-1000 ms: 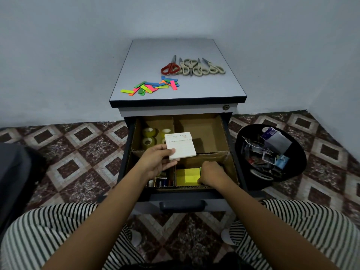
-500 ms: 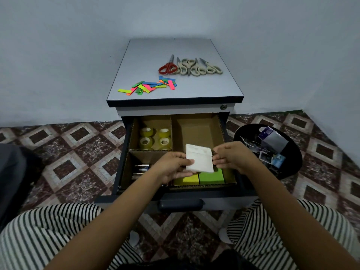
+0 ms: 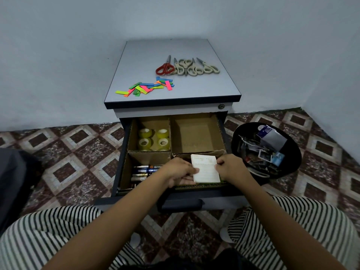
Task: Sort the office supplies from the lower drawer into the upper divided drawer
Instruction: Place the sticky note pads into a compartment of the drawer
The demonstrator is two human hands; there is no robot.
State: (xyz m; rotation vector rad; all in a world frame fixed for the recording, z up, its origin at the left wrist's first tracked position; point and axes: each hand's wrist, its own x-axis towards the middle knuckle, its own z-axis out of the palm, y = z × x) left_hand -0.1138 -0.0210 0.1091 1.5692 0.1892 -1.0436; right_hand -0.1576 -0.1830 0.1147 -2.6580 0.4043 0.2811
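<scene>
The upper drawer [image 3: 124, 152] stands pulled out, split by cardboard dividers. A white notepad block [image 3: 205, 168] hovers low over the front right compartment. My left hand [image 3: 179, 172] holds its left edge from below, and my right hand [image 3: 228, 166] pinches its right edge. The coloured note pads under it are hidden. Several tape rolls [image 3: 153, 140] fill the back left compartment. Batteries [image 3: 144, 171] lie in the front left one. The back right compartment [image 3: 194, 137] holds nothing.
On the cabinet top [image 3: 194, 88] lie several scissors [image 3: 187, 68] and a scatter of coloured sticky flags [image 3: 146, 87]. A black bowl [image 3: 243, 137] of mixed small supplies sits on the tiled floor to the right. My striped knees flank the drawer front.
The notepad has come down and toward the drawer's front right compartment, covering the yellow and green pads. My right hand left the drawer and took the pad's right edge.
</scene>
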